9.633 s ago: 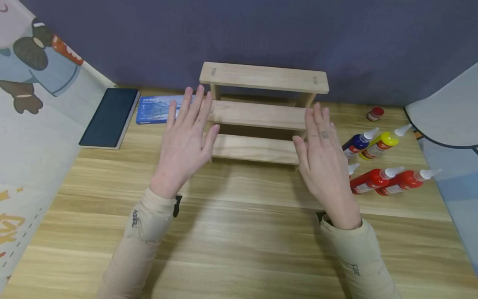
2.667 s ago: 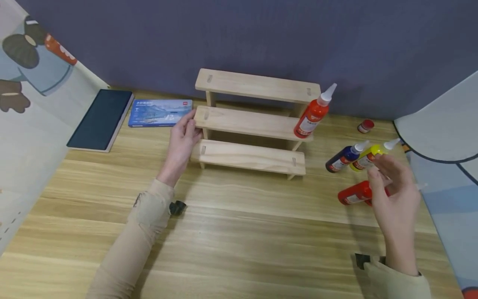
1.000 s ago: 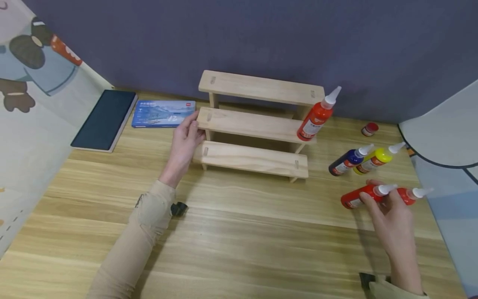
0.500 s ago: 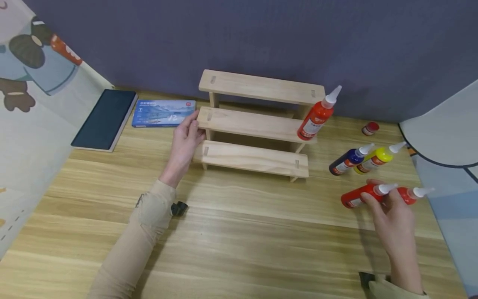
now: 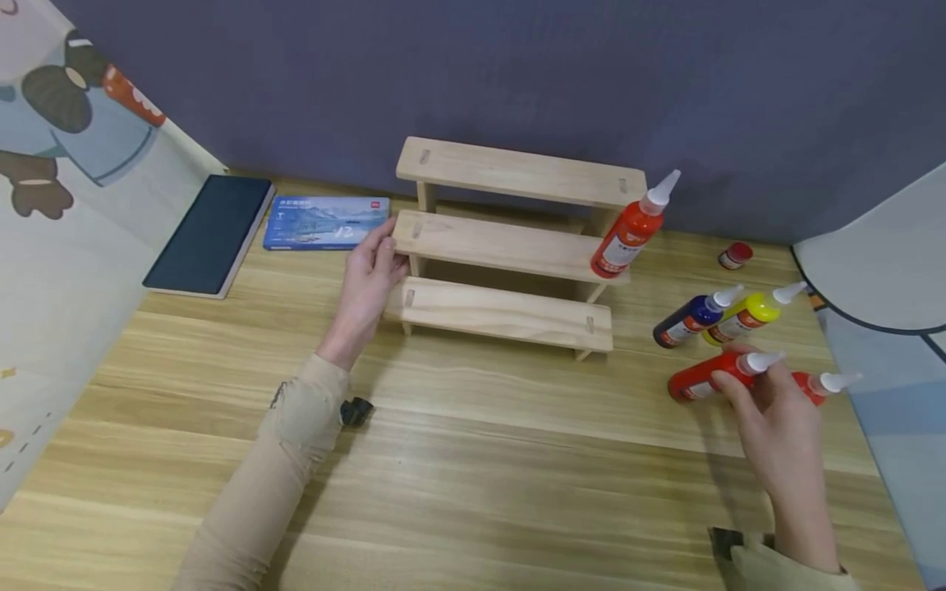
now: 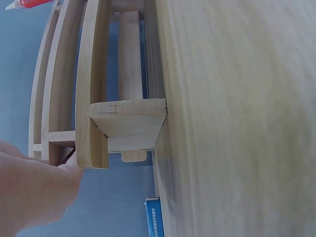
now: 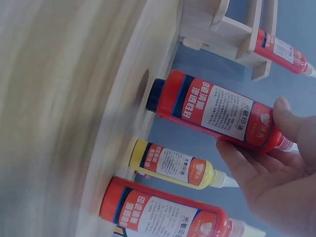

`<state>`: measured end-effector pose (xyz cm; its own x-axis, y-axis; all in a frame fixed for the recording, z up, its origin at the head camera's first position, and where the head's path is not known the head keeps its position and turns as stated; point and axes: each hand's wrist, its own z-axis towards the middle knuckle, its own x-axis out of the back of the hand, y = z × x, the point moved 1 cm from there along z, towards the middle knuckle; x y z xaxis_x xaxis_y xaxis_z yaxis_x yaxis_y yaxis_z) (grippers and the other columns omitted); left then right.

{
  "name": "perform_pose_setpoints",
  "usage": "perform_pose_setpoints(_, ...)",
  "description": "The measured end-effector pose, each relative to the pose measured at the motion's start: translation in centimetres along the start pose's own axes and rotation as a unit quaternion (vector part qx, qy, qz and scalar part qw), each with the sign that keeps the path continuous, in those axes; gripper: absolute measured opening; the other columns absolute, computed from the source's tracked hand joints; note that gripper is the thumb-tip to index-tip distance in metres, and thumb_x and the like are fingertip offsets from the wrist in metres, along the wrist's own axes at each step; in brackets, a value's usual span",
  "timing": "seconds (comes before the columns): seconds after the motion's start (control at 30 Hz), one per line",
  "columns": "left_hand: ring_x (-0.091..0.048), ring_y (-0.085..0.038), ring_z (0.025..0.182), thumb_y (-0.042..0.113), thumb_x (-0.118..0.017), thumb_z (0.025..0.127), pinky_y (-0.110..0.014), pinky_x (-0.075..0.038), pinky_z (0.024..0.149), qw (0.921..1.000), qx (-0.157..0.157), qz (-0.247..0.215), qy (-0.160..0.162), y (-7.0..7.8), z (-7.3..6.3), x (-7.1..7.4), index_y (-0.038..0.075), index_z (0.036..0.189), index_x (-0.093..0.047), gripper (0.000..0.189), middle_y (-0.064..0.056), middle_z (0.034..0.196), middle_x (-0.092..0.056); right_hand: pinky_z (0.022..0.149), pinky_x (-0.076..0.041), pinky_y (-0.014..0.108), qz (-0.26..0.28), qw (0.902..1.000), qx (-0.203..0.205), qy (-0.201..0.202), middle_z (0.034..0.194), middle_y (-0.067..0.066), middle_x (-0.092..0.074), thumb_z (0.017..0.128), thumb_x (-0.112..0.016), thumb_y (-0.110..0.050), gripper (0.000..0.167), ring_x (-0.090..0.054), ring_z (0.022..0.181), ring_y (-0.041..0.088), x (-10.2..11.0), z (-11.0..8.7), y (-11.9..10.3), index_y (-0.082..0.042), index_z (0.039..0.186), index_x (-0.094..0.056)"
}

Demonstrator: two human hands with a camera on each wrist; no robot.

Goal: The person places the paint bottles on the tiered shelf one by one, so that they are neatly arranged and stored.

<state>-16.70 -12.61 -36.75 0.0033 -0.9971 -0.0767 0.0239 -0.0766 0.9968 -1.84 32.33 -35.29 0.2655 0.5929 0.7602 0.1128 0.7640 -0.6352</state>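
We see right hand, fingers clamped round one red bottle, just above table near right edge; second red bottle beside it. Blue bottle and yellow bottle farther back, third red bottle on wooden rack, middle tier, right end. Left hand: fingers clamped on same tier's left end. We count five bottles, one red-lidded jar near back right corner, one blue box by back edge, contents hidden.

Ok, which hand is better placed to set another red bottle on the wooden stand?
Probably the right hand: it holds a red bottle to the right of the wooden stand. The left hand is holding the stand's left end.
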Motion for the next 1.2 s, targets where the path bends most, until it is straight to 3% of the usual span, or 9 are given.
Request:
perform_pose_setpoints(0.23,-0.044,-0.038,0.150,0.012,-0.032,0.119,-0.037,-0.045,0.122,1.0000,0.003,0.005,-0.001,-0.2,-0.1,0.1,-0.001,0.167,-0.029,0.050,-0.024,0.168,-0.035,0.102,-0.043,0.006,0.007,0.9996,0.026,-0.009,0.147,0.024,-0.062,0.105,-0.071,-0.009,0.049,-0.059,0.131,0.051,-0.1,0.2,-1.0,0.001,0.150,-0.055)
perform_pose_setpoints(0.43,-0.046,-0.038,0.149,0.012,-0.032,0.119,-0.037,-0.045,0.121,1.0000,0.000,0.004,0.000,-0.1,0.0,0.1,-0.002,0.167,-0.028,0.050,-0.025,0.167,-0.036,0.095,-0.043,0.001,0.014,0.9982,0.057,0.000,0.143,0.026,-0.064,0.103,-0.072,-0.007,0.047,-0.061,0.126,0.053,0.0,0.7,-2.2,0.002,0.147,-0.057)
perform_pose_setpoints(0.77,-0.045,-0.037,0.149,0.013,-0.032,0.119,-0.039,-0.045,0.122,0.9999,0.002,0.012,0.003,-0.3,-0.2,0.3,-0.002,0.167,-0.028,0.050,-0.023,0.168,-0.035,0.091,-0.045,-0.001,0.031,0.9938,0.105,-0.020,0.144,0.021,-0.065,0.100,-0.076,-0.003,0.052,-0.064,0.123,0.049,-0.3,1.9,-4.7,-0.001,0.148,-0.058)
perform_pose_setpoints(0.9,-0.045,-0.037,0.149,0.012,-0.032,0.119,-0.038,-0.045,0.121,0.9999,0.000,0.015,0.002,-0.3,-0.2,0.3,-0.002,0.167,-0.029,0.050,-0.023,0.168,-0.035,0.091,-0.046,0.000,0.036,0.9917,0.121,-0.022,0.140,0.018,-0.067,0.099,-0.078,-0.003,0.050,-0.066,0.121,0.041,-0.6,2.3,-5.6,-0.001,0.146,-0.061)
perform_pose_setpoints(1.2,-0.047,-0.038,0.148,0.013,-0.033,0.119,-0.037,-0.047,0.120,0.9999,-0.004,0.013,-0.004,0.0,0.0,0.2,-0.002,0.166,-0.029,0.050,-0.024,0.167,-0.036,0.093,-0.049,0.003,0.048,0.9902,0.128,-0.031,0.139,0.018,-0.068,0.098,-0.078,-0.003,0.049,-0.066,0.119,0.043,-0.8,2.8,-7.3,0.000,0.143,-0.061)
